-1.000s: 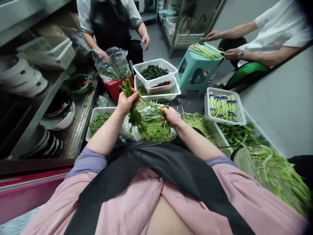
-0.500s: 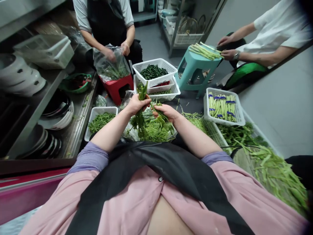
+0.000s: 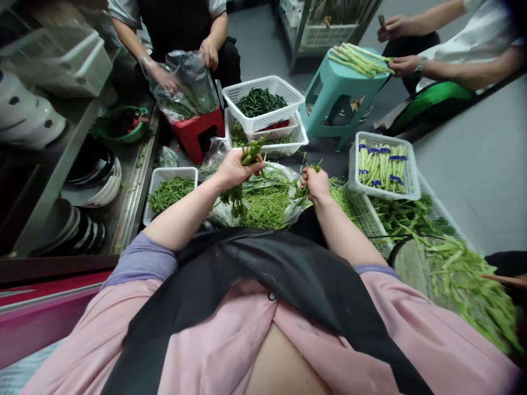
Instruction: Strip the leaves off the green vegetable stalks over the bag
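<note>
My left hand [image 3: 234, 169] is closed around a bunch of leafy greens [image 3: 235, 203], stems poking up above the fingers and leaves hanging below. To its right, my right hand [image 3: 317, 184] is in a fist around some greens [image 3: 302, 191], a few stems sticking out at the top. Between and below both hands lies a heap of thin green stems [image 3: 267, 204] on clear plastic. Left of it stands a small white basket [image 3: 154, 184] of cut greens [image 3: 173, 192].
Ahead are stacked white baskets [image 3: 296, 145] with dark green peppers [image 3: 260, 102]. A co-worker's hands [image 3: 164, 79] work in a plastic bag on a red stool [image 3: 187, 134]. Another's hand [image 3: 405, 66] touches asparagus-like stalks [image 3: 358, 59] on a teal stool [image 3: 329, 90]. Metal shelving [image 3: 135, 203] flanks the left.
My hands have moved apart; the right has swung right with greens in its fist. The view has shifted slightly. The co-worker at right has raised one hand off the stalks.
</note>
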The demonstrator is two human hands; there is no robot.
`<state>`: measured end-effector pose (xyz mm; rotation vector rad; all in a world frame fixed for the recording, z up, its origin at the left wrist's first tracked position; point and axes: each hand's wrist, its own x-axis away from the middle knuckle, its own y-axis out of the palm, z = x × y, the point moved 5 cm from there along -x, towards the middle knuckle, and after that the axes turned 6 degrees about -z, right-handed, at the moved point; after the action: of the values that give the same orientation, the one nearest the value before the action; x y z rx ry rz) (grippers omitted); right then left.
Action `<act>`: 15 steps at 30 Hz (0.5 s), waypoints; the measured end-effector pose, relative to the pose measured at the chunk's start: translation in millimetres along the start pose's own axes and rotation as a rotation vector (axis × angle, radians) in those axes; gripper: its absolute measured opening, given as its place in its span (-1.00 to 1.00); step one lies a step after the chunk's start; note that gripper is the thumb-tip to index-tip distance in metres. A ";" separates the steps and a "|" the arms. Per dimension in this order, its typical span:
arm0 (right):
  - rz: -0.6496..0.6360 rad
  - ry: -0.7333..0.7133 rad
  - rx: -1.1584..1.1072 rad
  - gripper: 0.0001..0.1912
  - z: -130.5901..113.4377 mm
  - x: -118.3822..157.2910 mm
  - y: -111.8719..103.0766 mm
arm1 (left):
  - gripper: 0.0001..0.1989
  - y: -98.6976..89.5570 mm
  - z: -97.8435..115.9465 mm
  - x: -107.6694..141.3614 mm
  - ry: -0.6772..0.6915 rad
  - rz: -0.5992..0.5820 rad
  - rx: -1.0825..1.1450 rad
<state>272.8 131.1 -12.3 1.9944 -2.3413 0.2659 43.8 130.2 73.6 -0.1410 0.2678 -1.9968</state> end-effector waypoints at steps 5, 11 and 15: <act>0.229 -0.336 0.240 -0.83 -43.0 4.1 -29.2 | -0.74 23.2 -33.0 -11.1 -0.298 -0.123 0.026; -0.348 -0.221 0.283 -0.69 -52.5 39.7 34.4 | -0.73 -9.0 -14.6 -6.6 -0.142 -0.066 0.340; -0.554 -0.240 0.308 -0.69 -48.3 63.7 92.9 | -0.63 -18.8 -7.3 -2.7 -0.178 -0.038 0.495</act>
<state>167.5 91.0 36.0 2.8620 -1.8277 0.3877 26.8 141.3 71.4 -0.0065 -0.3451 -2.0135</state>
